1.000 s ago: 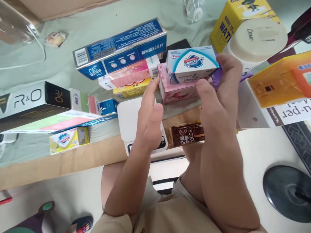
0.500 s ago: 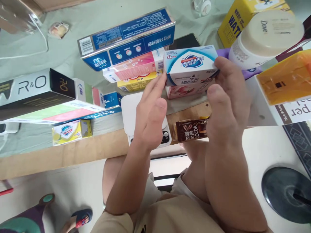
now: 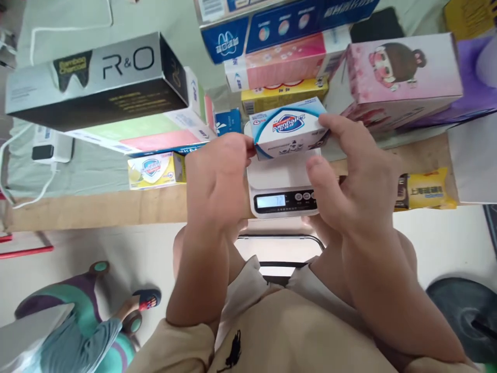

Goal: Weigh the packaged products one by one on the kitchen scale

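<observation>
A white and blue Safeguard soap box (image 3: 289,127) is over the rear of a white digital scale (image 3: 279,173). My left hand (image 3: 221,178) has its fingertips at the box's left end, fingers curled. At the opposite end, the index finger of my right hand (image 3: 351,173) presses the corner, with the thumb held lower, over the scale's right side. The lit display (image 3: 271,201) seems to read 72. Whether the box rests on the platform or hovers just above it, I cannot tell.
Left stand a black and silver R&O box (image 3: 97,77) and a yellow Safeguard box (image 3: 155,170). Behind are a blue box (image 3: 287,31), a pink box (image 3: 287,59) and a yellow box (image 3: 285,95). A pink cartoon box (image 3: 404,70) and a yellow snack packet (image 3: 427,189) are right.
Both hands have brought the Safeguard box down from the top of the pink cartoon box to over the scale. The view has shifted left, and the scale's display now shows.
</observation>
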A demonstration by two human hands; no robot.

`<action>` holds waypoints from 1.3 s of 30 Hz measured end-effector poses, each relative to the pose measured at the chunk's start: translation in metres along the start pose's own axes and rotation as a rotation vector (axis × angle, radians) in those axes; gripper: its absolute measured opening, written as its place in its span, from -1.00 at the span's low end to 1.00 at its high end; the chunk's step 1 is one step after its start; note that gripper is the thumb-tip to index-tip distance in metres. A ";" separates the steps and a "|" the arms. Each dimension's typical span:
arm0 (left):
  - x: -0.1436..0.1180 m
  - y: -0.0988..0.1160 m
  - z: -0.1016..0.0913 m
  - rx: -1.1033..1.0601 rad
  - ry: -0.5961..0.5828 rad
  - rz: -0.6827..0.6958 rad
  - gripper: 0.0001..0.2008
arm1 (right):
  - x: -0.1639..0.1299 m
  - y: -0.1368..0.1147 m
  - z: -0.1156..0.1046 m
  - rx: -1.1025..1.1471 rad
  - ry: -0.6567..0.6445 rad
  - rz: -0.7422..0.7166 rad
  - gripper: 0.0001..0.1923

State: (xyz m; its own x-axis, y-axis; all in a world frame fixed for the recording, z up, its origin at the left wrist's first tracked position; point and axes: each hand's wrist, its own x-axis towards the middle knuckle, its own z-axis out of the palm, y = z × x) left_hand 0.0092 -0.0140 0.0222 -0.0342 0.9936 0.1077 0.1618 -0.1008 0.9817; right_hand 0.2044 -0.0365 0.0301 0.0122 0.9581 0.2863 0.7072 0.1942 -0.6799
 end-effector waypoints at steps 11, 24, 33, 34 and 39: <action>0.008 -0.003 -0.004 0.102 0.144 -0.048 -0.46 | -0.010 0.012 0.021 -0.173 0.166 -0.156 -0.55; 0.014 -0.006 0.000 0.023 0.178 -0.057 -0.63 | -0.003 0.020 0.024 0.115 0.098 -0.096 -0.53; 0.008 0.002 0.005 0.190 0.033 -0.118 -0.29 | -0.005 0.025 0.030 0.139 0.020 -0.046 -0.56; 0.007 0.002 0.007 0.200 0.031 -0.101 -0.27 | -0.005 0.024 0.031 0.139 0.000 -0.046 -0.56; 0.002 0.001 0.010 0.251 0.018 0.006 -0.35 | -0.011 0.013 0.035 0.116 0.046 -0.080 -0.58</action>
State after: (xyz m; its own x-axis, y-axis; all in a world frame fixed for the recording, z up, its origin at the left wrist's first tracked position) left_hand 0.0196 -0.0111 0.0219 -0.0498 0.9917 0.1187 0.4021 -0.0889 0.9113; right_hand 0.1883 -0.0372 -0.0053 -0.0067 0.9283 0.3719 0.6204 0.2955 -0.7265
